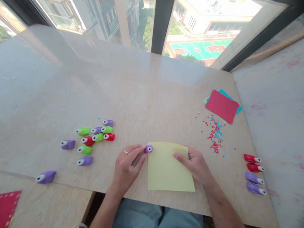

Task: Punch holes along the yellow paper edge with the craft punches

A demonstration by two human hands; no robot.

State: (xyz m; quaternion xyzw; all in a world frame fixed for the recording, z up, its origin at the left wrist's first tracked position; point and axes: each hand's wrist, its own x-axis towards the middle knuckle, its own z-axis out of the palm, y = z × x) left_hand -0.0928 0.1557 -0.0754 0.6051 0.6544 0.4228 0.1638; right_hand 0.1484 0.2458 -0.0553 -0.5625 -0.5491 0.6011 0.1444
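Note:
A purple craft punch with a star on its white button sits at the upper left corner of a pale yellow sheet of paper. My left hand, a ring on one finger, pinches the punch between thumb and fingers. On the sheet's right edge my right hand is closed, thumb on top and the fingers hidden underneath. The paper's upper right part bows slightly. How far the punch reaches over the paper's edge is hard to make out.
Several purple, green and red punches lie to the left, and red and purple ones at the right. Red and blue paper bits are scattered below stacked coloured paper. A red sheet with punched edges lies lower left. Windows border the back.

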